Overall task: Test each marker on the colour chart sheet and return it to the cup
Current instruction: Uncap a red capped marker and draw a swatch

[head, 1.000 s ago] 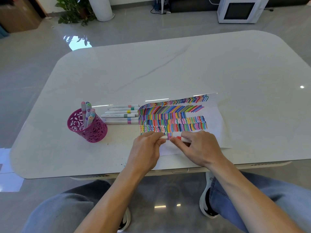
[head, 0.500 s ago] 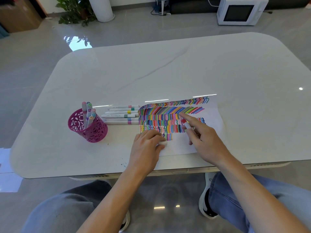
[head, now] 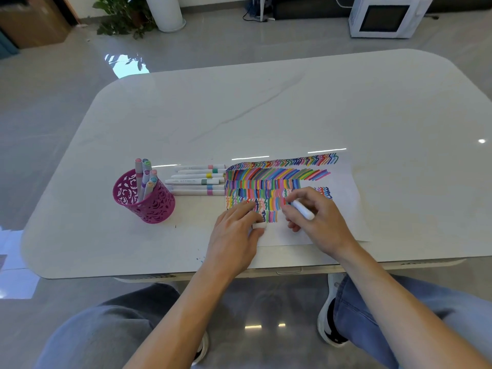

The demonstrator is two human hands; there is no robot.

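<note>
Your right hand [head: 316,217] covers the tip of the marker [head: 302,211], so you cannot tell whether it touches the sheet [head: 343,209]. Your left hand [head: 237,230] hides most of the cap [head: 259,225] and some swatches. Print on the markers lying beside the cup [head: 145,201] is too small to read.

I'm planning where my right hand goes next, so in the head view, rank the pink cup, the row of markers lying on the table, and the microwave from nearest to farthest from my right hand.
From the right hand, which holds a marker:
1. Row of markers, lying to its left, beside the sheet.
2. Pink cup, farther left, past that row.
3. Microwave, on the floor beyond the table's far edge.
</note>
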